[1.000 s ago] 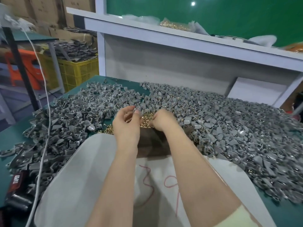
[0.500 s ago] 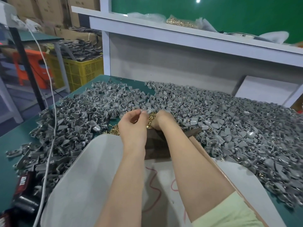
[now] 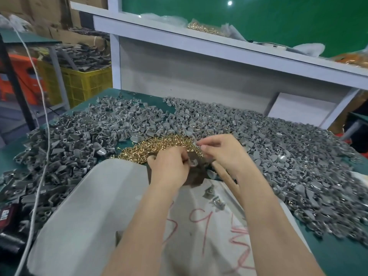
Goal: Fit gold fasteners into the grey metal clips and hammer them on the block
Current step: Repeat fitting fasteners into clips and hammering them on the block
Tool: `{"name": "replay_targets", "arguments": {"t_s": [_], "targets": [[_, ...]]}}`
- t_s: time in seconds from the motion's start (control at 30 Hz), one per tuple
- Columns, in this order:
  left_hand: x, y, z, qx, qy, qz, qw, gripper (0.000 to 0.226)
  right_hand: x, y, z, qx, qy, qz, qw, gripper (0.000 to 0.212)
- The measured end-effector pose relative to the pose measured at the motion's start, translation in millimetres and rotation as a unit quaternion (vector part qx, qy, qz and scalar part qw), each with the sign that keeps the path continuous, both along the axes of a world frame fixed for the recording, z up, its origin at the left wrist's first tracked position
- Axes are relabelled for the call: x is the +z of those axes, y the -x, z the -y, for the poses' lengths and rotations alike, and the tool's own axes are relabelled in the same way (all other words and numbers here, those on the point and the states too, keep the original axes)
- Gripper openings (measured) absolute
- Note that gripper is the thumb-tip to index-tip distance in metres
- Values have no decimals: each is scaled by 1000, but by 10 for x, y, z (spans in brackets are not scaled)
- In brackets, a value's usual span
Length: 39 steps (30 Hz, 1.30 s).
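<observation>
Both hands have drawn back from the far side of the gold pile and parted; the left hand point(image 3: 169, 168) now sits over the one dark block point(image 3: 196, 177), fingers curled round a single grey clip point(image 3: 192, 162) held just above it; the right hand point(image 3: 225, 150) is raised beside it, thumb and forefinger pinching a small piece point(image 3: 197, 143) too blurred to name, the other fingers loosely bent. Just beyond the block lies one heap of gold fasteners point(image 3: 159, 146), ringed left, behind and right by grey clips point(image 3: 278, 146), far too many to count, spread over the green table point(image 3: 338, 251). One white sack point(image 3: 109, 196) lies under both forearms; its red hand-drawn marks point(image 3: 199, 216) look like digits, perhaps a 5 and a 9, though not surely; two loose clips rest on it, one point(image 3: 209, 191) just nearer than the block, the other point(image 3: 218, 203) close by. One wooden handle point(image 3: 226, 177) slants under the right wrist. At the lower left a dark object point(image 3: 6, 214) bears white lettering that cannot be read; one white cable point(image 3: 44, 136) hangs past it. One yellow crate point(image 3: 87, 84) stands beyond the table; more gold fasteners point(image 3: 205, 28) sit on the white shelf point(image 3: 199, 44).
</observation>
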<state>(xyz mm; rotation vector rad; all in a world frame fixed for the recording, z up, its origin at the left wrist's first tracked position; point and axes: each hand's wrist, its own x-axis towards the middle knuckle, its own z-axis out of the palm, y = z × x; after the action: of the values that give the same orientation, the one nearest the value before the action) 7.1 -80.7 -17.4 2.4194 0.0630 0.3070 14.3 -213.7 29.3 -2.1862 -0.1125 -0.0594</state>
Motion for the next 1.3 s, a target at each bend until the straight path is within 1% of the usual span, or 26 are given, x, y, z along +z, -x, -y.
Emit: {"name": "replay_targets", "arguments": {"t_s": [0.07, 0.13, 0.27, 0.3, 0.37, 0.47, 0.5, 0.6, 0.7, 0.8, 0.87, 0.93, 1.0, 1.03, 1.07, 1.13, 1.3], "targets": [[-10, 2, 2, 0, -30, -5, 1000, 7, -72, 56, 3, -7, 28, 8, 1000, 21], [1, 5, -12, 4, -29, -5, 1000, 8, -147, 74, -24, -17, 43, 13, 999, 14], [-2, 3, -19, -3, -32, -16, 999, 8, -279, 74, -77, -19, 140, 66, 988, 10], [-8, 1, -21, -8, -33, -16, 999, 8, -297, 77, -97, -17, 172, 80, 982, 8], [-17, -10, -25, -15, -31, -16, 999, 4, -322, 76, -133, -11, 235, 102, 967, 10], [-16, -21, -16, -19, -37, -10, 999, 4, -276, 88, -198, -6, 302, 110, 947, 12], [-16, -21, -12, -20, -43, -7, 999, 5, -254, 89, -220, -3, 330, 114, 937, 13], [-18, -18, -23, -20, -72, 7, 997, 8, -175, 109, -317, 18, 428, 135, 893, 18], [10, -10, -30, -29, -93, 12, 995, 12, -126, 124, -388, 36, 466, 142, 873, 24], [46, 6, -29, -39, -98, 9, 994, 11, -120, 121, -425, 52, 475, 150, 866, 24], [35, 5, -36, -41, -78, 9, 996, 9, -142, 105, -412, 49, 462, 144, 874, 22], [12, 0, -42, -37, -58, 7, 998, 8, -189, 75, -345, 30, 418, 121, 900, 16], [2, 5, -42, -33, -41, 0, 999, 14, -250, 53, -250, 9, 320, 86, 943, 13], [-1, 4, -41, -30, -33, -1, 999, 15, -279, 53, -213, -2, 265, 77, 961, 13], [-2, 0, -41, -28, -28, 3, 999, 12, -303, 61, -190, -14, 223, 78, 972, 12], [-6, 2, -37, -23, -27, 8, 999, 9, -350, 68, -175, -31, 191, 91, 977, 8], [-6, 6, -30, -25, -26, 6, 999, 15, -388, 56, -214, -34, 217, 104, 970, 9]]}}
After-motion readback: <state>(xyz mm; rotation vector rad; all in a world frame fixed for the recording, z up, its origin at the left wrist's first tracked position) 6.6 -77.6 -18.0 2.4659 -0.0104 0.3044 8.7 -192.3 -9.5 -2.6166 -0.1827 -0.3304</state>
